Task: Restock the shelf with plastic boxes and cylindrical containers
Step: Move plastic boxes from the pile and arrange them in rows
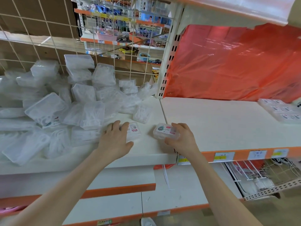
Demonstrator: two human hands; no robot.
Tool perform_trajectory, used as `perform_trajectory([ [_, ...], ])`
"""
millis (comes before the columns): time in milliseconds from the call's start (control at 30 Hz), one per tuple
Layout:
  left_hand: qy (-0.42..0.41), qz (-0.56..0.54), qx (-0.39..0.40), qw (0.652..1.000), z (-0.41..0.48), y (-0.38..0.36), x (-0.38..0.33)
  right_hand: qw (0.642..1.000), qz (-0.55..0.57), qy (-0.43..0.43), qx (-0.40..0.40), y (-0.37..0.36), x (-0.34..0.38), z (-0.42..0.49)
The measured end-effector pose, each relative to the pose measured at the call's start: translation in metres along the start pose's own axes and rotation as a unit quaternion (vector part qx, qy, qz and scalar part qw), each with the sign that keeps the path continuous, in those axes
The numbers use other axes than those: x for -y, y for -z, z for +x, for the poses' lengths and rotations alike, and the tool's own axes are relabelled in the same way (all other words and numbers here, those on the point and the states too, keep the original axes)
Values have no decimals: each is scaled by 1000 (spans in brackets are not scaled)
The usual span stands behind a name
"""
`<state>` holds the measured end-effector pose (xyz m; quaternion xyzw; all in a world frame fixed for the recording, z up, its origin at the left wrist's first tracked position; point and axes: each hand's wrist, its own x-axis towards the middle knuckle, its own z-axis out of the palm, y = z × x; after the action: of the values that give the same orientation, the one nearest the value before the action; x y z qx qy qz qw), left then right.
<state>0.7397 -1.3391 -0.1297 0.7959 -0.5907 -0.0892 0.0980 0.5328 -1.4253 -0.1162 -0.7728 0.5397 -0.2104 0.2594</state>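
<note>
Head view looks down on a white shelf point(211, 128), with a loose heap of clear plastic boxes point(65, 103) piled at the left. A neat row of labelled boxes point(280, 111) sits at the far right, in front of an orange plastic sheet point(236, 62).

The step in hand appears to be moving single boxes from the heap across to the right-hand stretch of shelf. To do it well, I would carry the held box clear of the board rather than drag it. It should go down label up and square against the row — edges flush, no gap.

The right hand point(182, 139) grips a small labelled box point(165, 132) near the front edge, thumb on the near side and fingers curled over the far side. The left hand point(115, 137) lies mostly flat, fingers spread and only slightly bent. It rests on a second small box point(134, 131) just beside the heap — pressing rather than grasping, as far as I can tell. No cylindrical containers can be made out.
</note>
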Motion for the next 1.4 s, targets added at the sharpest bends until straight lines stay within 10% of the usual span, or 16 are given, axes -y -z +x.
perform_trajectory([
  [500,11,-102,-88,991,-5,-5,-42,997,-61,55,14,18,-35,0],
  [1400,-190,-159,-41,968,22,-84,-437,986,25,-60,-153,278,-319,-72],
])
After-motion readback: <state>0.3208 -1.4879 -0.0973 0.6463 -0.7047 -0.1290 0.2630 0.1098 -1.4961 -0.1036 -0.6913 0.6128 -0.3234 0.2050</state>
